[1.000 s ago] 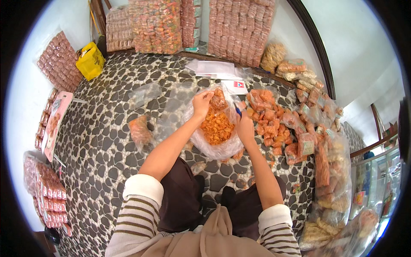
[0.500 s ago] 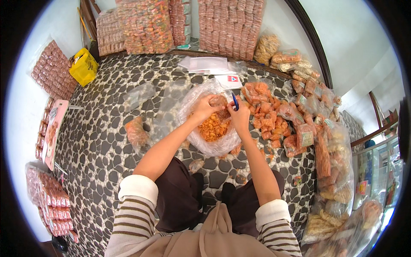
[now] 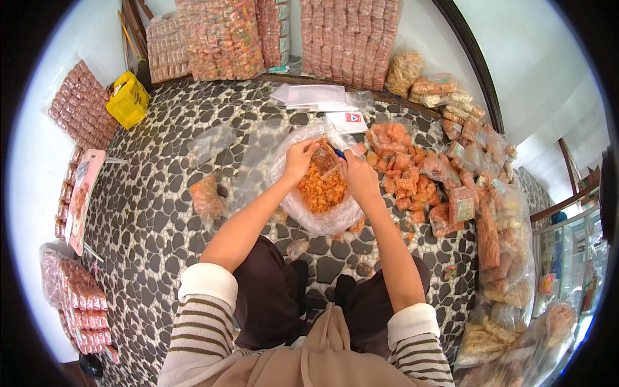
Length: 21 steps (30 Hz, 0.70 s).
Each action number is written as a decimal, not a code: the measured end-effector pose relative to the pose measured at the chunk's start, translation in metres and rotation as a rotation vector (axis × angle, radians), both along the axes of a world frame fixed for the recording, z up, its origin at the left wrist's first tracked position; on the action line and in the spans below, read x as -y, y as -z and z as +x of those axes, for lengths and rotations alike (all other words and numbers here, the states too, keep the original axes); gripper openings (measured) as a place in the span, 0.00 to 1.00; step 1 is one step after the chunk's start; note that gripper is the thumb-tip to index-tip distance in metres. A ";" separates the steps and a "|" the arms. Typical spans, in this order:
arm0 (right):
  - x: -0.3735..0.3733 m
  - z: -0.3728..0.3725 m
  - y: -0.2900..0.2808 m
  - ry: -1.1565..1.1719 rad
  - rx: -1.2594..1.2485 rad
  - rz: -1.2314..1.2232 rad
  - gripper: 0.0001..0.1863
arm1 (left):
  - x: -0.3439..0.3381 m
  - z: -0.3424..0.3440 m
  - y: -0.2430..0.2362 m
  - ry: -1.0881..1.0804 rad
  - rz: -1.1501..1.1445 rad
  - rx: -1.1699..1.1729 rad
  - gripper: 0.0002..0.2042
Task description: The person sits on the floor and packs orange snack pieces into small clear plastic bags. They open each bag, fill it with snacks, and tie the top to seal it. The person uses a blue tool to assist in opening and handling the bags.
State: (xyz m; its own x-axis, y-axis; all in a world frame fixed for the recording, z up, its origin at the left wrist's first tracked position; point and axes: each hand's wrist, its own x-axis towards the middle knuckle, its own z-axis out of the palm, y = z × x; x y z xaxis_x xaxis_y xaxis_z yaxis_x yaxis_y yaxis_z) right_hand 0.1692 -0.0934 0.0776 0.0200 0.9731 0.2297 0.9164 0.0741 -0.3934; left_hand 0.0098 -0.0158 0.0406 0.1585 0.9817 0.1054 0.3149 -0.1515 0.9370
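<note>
A large clear plastic bag (image 3: 289, 209) stands with its mouth spread wide on the floor in front of me, with orange chips (image 3: 320, 192) inside. Over those chips, my left hand (image 3: 300, 161) pinches one side of a small clear packet (image 3: 324, 161) with brownish-orange contents. My right hand (image 3: 359, 175) is at the packet's other side, its fingers closed round a slim blue tool (image 3: 340, 153); its exact kind is too small to make out. Whether the right fingers also grip the packet is hidden.
Small orange packets (image 3: 406, 177) are heaped right of the bag, beside larger filled bags (image 3: 506, 238). Left lies a filled packet (image 3: 207, 198) near flat clear bags (image 3: 255, 171). White sheets (image 3: 314, 97) and a printed card (image 3: 347, 122) lie beyond. A yellow crate (image 3: 127, 102) stands far left.
The packet has tilted more upright between my hands. My left hand has turned, its fingers now pinching the packet's top edge. The blue tool has tipped from upright to slanting toward the packet.
</note>
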 end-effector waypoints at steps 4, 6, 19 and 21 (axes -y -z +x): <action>0.005 -0.009 -0.001 -0.004 0.125 0.044 0.10 | 0.009 0.006 -0.006 -0.050 0.170 -0.019 0.11; 0.004 -0.007 0.004 0.001 0.151 0.055 0.10 | 0.009 0.007 -0.009 -0.057 0.209 -0.030 0.11; -0.013 0.010 0.036 0.103 -0.485 0.204 0.14 | 0.002 0.006 -0.001 0.054 -0.033 0.168 0.13; -0.017 0.007 0.036 0.106 -0.521 0.171 0.13 | 0.006 0.010 -0.002 0.080 -0.038 0.162 0.13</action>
State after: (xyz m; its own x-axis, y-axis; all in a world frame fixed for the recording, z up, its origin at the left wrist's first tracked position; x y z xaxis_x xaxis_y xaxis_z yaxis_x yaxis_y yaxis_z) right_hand 0.1764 -0.0766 0.0415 0.2691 0.9093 0.3173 0.6097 0.0942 -0.7870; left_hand 0.0202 -0.0220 0.0427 0.2200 0.9705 0.0990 0.1476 -0.1334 0.9800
